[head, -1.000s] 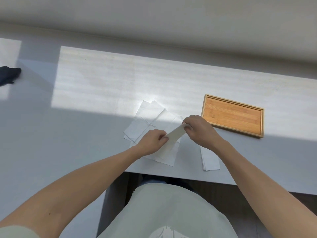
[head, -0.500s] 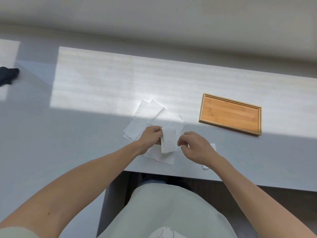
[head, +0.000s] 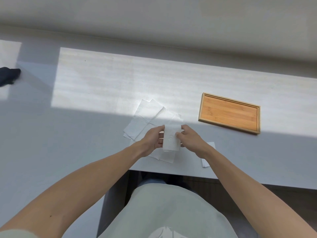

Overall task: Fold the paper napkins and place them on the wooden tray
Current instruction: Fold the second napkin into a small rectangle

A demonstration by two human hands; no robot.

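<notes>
Head view, looking down at a pale grey table [head: 85, 134] crossed by a broad band of sunlight. Left hand [head: 151, 140] and right hand [head: 190, 140] raised just above the near edge, both pinching one folded napkin [head: 171, 139] between them. Left grip closed on the napkin's left edge, thumb on top, fingers curled beneath. Right grip closed on the right edge, fingertips [head: 177, 134] pressing the upper face. Napkin folded into a narrow upright rectangle, its lower end hanging free below both hands.

Directly under and behind the held piece, a loose pile of unfolded napkins [head: 145, 121] spread flat and overlapping, corners fanned toward the far left, half in sun and half in shade. Just beside the right wrist, near the table's front edge, a small white stack of napkins [head: 208, 158], mostly hidden by the forearm.

Farther right and well apart from the hands, a wooden tray [head: 229, 113], rectangular with a raised rim, lying flat and slightly angled, nothing on it. At the far left edge, a dark cloth-like object [head: 8, 76], partly cut off, too unclear to identify.
</notes>
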